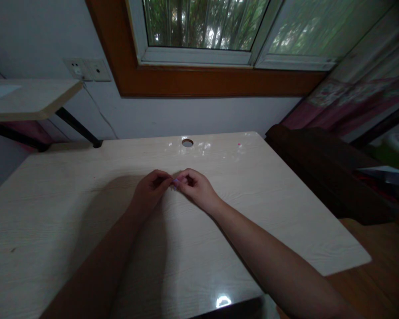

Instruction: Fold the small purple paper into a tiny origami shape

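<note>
My left hand (151,190) and my right hand (197,189) meet fingertip to fingertip just above the middle of the pale wood-grain table (272,212). Both are closed in a pinch, thumb against forefinger. Between them shows a tiny purplish-white thing (176,180), mostly covered by the fingertips and too small to name. Whether each hand grips it equally I cannot tell.
A round cable hole (187,142) and a tiny pink speck (239,144) are near the table's back edge. A raised shelf (33,97) on black legs stands at left. A dark object (232,309) lies at the front edge. Dark furniture (319,173) stands at right.
</note>
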`<state>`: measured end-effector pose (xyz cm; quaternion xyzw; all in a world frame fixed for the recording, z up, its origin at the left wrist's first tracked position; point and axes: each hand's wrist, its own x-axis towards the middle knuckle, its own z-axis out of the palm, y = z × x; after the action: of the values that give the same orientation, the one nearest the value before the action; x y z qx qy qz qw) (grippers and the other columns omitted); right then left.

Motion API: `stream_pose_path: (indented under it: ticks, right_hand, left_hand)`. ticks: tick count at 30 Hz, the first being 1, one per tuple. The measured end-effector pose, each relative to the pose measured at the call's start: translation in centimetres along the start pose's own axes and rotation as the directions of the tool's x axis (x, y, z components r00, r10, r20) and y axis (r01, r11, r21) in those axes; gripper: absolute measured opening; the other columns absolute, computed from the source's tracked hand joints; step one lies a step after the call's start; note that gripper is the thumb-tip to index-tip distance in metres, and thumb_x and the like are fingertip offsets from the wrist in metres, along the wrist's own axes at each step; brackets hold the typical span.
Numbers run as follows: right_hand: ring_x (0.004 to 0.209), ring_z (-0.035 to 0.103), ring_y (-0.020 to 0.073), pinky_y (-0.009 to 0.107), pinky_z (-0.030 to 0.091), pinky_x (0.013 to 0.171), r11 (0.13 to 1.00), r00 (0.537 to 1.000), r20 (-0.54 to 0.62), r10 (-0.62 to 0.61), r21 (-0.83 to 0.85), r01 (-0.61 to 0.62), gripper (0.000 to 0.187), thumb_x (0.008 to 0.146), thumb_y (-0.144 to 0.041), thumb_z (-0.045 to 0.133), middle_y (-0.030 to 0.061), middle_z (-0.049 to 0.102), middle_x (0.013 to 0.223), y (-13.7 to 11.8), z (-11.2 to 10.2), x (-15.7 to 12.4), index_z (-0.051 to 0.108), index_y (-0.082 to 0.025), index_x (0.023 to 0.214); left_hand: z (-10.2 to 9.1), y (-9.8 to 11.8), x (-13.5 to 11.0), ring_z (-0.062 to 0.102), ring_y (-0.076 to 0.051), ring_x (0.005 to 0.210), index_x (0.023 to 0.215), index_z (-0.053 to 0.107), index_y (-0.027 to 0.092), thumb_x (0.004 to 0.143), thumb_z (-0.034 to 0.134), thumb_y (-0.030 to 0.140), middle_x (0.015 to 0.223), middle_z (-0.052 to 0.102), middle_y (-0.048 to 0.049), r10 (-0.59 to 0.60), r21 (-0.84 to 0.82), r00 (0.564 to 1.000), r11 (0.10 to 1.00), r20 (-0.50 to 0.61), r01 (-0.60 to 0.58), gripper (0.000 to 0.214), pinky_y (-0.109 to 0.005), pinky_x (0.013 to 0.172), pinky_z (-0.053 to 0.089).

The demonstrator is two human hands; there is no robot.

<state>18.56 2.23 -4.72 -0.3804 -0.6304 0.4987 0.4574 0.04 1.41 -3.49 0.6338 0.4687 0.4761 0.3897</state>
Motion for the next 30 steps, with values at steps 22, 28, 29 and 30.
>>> stream_pose_path:
  ticks: [22,28,29,30]
  right_hand:
    - [0.070,0.056,0.0127,0.025,0.044,0.063,0.941,0.984,-0.010,-0.178,-0.293,0.168,0.013,0.086,-0.033,0.068,0.0017,0.062,0.079,-1.2,-0.3,-0.1,0.071,-0.021,0.088]
    - [0.067,0.055,0.0124,0.025,0.044,0.061,0.941,0.984,-0.004,-0.176,-0.295,0.167,0.013,0.086,-0.033,0.069,0.0010,0.061,0.075,-1.3,-0.4,-0.1,0.072,-0.021,0.085]
    - [0.067,0.055,0.0122,0.025,0.043,0.061,0.941,0.984,-0.006,-0.178,-0.294,0.168,0.012,0.086,-0.032,0.069,0.0008,0.061,0.075,-1.4,-0.3,-0.1,0.072,-0.020,0.085]
    - [0.066,0.055,0.0121,0.024,0.043,0.060,0.941,0.984,-0.008,-0.179,-0.293,0.169,0.012,0.085,-0.032,0.069,0.0007,0.060,0.074,-1.4,-0.3,-0.1,0.072,-0.020,0.084]
  left_hand:
    - [-0.2,0.1,0.3,0.061,-0.016,0.078,0.079,0.067,0.020,0.080,0.072,0.032,0.084,0.064,-0.0030,0.124,0.094,0.992,0.988,-0.006,-0.122,0.013,-0.028,0.072,0.049]
    - [-0.2,0.0,0.4,0.060,-0.016,0.077,0.078,0.068,0.021,0.081,0.070,0.033,0.082,0.064,-0.0028,0.137,0.133,0.991,0.982,0.005,-0.136,0.013,-0.028,0.071,0.048]
    - [-0.2,0.0,0.3,0.060,-0.016,0.077,0.079,0.068,0.021,0.082,0.070,0.033,0.082,0.064,-0.0030,0.140,0.135,0.990,0.981,0.005,-0.140,0.013,-0.028,0.071,0.048]
    - [-0.2,0.0,0.3,0.060,-0.016,0.077,0.080,0.068,0.021,0.082,0.069,0.033,0.083,0.064,-0.0031,0.144,0.136,0.990,0.980,0.008,-0.143,0.013,-0.028,0.071,0.048]
